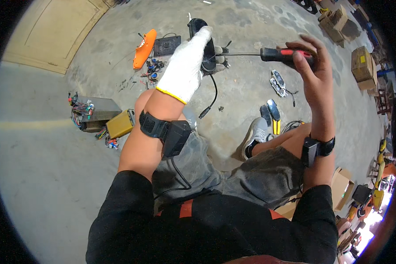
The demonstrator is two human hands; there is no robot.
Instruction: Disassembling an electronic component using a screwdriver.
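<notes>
My left hand (184, 67), in a white knitted glove with a yellow cuff edge, is closed around a long black plastic part (210, 63). From the lower end of that part hangs a black cable (215, 93) with a connector. Bare, my right hand (316, 59) grips a screwdriver (275, 54) by its black and red handle, thumb against the side. The thin metal shaft points left and reaches the side of the black part. Gloved fingertips show behind the shaft; the exact contact of the tip is too small to tell.
On the floor lie an orange shell (144, 49), a black square panel (166, 45), small loose parts (154, 67), a silver part with wires (277, 83) and yellow-handled pliers (274, 115). To my left are a finned metal box (102, 107) and a gold box (120, 124). Cardboard boxes (363, 66) stand right.
</notes>
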